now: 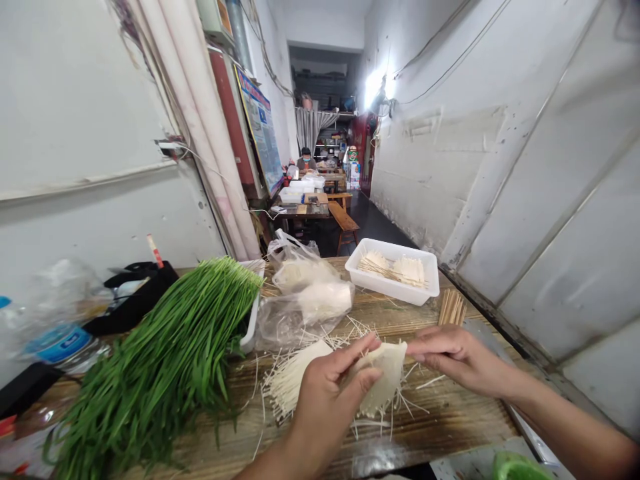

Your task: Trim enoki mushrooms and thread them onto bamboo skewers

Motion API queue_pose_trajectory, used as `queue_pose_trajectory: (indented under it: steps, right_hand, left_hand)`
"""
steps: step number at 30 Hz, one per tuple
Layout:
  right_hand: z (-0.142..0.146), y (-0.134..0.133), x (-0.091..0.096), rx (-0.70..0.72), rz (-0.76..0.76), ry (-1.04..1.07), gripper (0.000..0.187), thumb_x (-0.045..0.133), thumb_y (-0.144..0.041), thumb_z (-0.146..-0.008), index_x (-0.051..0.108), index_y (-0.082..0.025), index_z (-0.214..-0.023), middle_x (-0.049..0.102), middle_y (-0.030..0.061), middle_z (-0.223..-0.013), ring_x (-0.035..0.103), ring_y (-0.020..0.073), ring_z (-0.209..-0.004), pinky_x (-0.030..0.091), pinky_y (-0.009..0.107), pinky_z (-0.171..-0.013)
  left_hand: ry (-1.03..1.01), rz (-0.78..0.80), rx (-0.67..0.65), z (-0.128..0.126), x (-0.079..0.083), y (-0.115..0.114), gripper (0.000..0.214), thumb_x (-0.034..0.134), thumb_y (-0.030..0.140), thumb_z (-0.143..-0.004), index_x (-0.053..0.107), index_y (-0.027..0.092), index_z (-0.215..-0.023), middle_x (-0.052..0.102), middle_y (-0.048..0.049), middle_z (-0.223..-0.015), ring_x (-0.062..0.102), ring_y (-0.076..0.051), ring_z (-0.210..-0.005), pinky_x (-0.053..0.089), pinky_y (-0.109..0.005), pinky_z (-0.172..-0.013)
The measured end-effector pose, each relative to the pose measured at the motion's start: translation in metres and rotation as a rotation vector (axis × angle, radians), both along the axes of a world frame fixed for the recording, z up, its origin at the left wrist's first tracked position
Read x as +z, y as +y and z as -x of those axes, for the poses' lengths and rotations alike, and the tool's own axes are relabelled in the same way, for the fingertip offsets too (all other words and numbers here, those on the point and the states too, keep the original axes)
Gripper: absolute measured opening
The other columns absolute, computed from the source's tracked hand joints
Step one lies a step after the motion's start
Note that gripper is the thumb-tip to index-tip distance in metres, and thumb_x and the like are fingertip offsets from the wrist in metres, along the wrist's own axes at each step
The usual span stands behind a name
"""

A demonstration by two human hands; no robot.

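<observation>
My left hand (327, 393) and my right hand (453, 357) both pinch a thin pale sheet (387, 373) wrapped around a bunch of white enoki mushrooms, held just above the wooden table (450, 420). More loose enoki mushrooms (290, 380) lie spread on the table under and left of my hands. A big pile of green chives (165, 360) lies to the left. A white plastic tray (393, 270) holding finished pale rolls on skewers stands behind my right hand.
Plastic bags of enoki (305, 293) sit behind the loose strands. Bamboo skewers (451, 307) lie by the tray. A water bottle (55, 340) and a black holder (133, 290) stand at left. Walls close both sides; a person (306, 159) sits far down the corridor.
</observation>
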State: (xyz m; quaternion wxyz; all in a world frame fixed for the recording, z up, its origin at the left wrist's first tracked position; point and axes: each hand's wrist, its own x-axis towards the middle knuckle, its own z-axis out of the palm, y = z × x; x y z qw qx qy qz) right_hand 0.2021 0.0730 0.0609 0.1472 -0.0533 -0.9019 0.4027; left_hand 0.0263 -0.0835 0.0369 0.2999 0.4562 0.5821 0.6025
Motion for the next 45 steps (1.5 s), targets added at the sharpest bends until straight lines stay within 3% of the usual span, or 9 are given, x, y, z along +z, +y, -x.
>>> queue_pose_trajectory:
  steps: [5, 12, 18, 24, 29, 33, 37, 40, 45]
  right_hand:
    - [0.001, -0.003, -0.009, -0.081, 0.078, 0.027, 0.027, 0.050, -0.027, -0.092, 0.069, -0.019, -0.110, 0.067, 0.0049, -0.083, 0.059, 0.0123, -0.073, 0.044, 0.022, -0.063]
    - [0.002, -0.009, -0.013, -0.092, 0.050, 0.042, 0.025, 0.049, -0.026, -0.093, 0.070, -0.020, -0.104, 0.061, 0.0026, -0.075, 0.054, 0.0106, -0.067, 0.041, 0.021, -0.058]
    - [0.000, -0.014, -0.019, -0.192, 0.005, 0.075, 0.026, 0.049, -0.029, -0.092, 0.071, -0.021, -0.104, 0.064, 0.0030, -0.073, 0.054, 0.0106, -0.061, 0.041, 0.021, -0.054]
    - [0.007, -0.016, -0.033, -0.328, 0.160, 0.034, 0.026, 0.055, -0.035, -0.087, 0.072, -0.020, -0.100, 0.071, 0.0051, -0.085, 0.060, 0.0129, -0.070, 0.047, 0.024, -0.062]
    - [0.012, -0.016, -0.043, -0.441, 0.311, 0.013, 0.029, 0.057, -0.040, -0.083, 0.072, -0.016, -0.091, 0.065, 0.0020, -0.065, 0.052, 0.0107, -0.056, 0.042, 0.021, -0.052]
    - [0.013, -0.003, -0.052, -0.535, 0.368, 0.008, 0.033, 0.056, -0.042, -0.082, 0.071, -0.014, -0.090, 0.064, 0.0018, -0.064, 0.054, 0.0117, -0.056, 0.043, 0.022, -0.052]
    - [0.010, 0.021, -0.067, -0.695, 0.146, 0.087, 0.031, 0.051, -0.035, -0.084, 0.071, -0.013, -0.095, 0.067, 0.0034, -0.064, 0.059, 0.0139, -0.056, 0.046, 0.023, -0.049]
    - [0.007, 0.030, -0.086, -0.776, -0.044, 0.172, 0.029, 0.048, -0.028, -0.086, 0.070, -0.014, -0.099, 0.072, 0.0073, -0.083, 0.065, 0.0173, -0.069, 0.052, 0.028, -0.059]
    - [0.008, 0.006, -0.140, -0.705, -0.231, 0.137, 0.027, 0.046, -0.018, -0.088, 0.070, -0.018, -0.101, 0.072, 0.0081, -0.094, 0.067, 0.0182, -0.077, 0.054, 0.033, -0.071]
  left_hand:
    - [0.097, -0.074, 0.079, 0.006, -0.002, -0.001, 0.026, 0.067, 0.022, -0.074, 0.071, 0.030, -0.099, 0.073, 0.0008, -0.101, 0.070, -0.016, -0.092, 0.054, -0.030, -0.088]
    - [0.102, -0.103, 0.167, 0.007, -0.007, 0.000, 0.018, 0.066, 0.023, -0.074, 0.074, 0.030, -0.089, 0.075, 0.0015, -0.089, 0.072, -0.016, -0.081, 0.057, -0.026, -0.079]
    - [0.121, -0.010, 0.169, 0.013, -0.016, 0.002, 0.036, 0.069, 0.028, -0.072, 0.068, 0.030, -0.108, 0.072, 0.0009, -0.105, 0.067, -0.018, -0.100, 0.050, -0.034, -0.094]
    - [0.140, 0.050, 0.178, 0.017, -0.028, 0.011, 0.033, 0.068, 0.033, -0.073, 0.070, 0.027, -0.105, 0.070, -0.0022, -0.111, 0.065, -0.022, -0.104, 0.049, -0.037, -0.095]
    - [0.234, 0.051, 0.275, 0.023, -0.034, 0.013, 0.032, 0.065, 0.037, -0.074, 0.071, 0.025, -0.104, 0.071, -0.0041, -0.110, 0.065, -0.022, -0.104, 0.047, -0.040, -0.098]
    - [0.288, 0.058, 0.318, 0.032, -0.041, 0.013, 0.034, 0.064, 0.038, -0.075, 0.070, 0.024, -0.106, 0.069, -0.0054, -0.114, 0.061, -0.023, -0.110, 0.044, -0.041, -0.101]
    - [0.353, 0.109, 0.277, 0.044, -0.053, 0.017, 0.033, 0.059, 0.037, -0.079, 0.070, 0.021, -0.105, 0.069, -0.0077, -0.113, 0.062, -0.023, -0.109, 0.044, -0.043, -0.100]
    - [0.470, 0.131, 0.267, 0.051, -0.070, 0.021, 0.034, 0.053, 0.036, -0.083, 0.069, 0.019, -0.107, 0.069, -0.0095, -0.114, 0.062, -0.023, -0.109, 0.044, -0.044, -0.100]
    - [0.669, 0.163, 0.250, 0.051, -0.111, 0.021, 0.037, 0.042, 0.030, -0.089, 0.065, 0.014, -0.112, 0.067, -0.0117, -0.116, 0.062, -0.023, -0.110, 0.047, -0.043, -0.097]
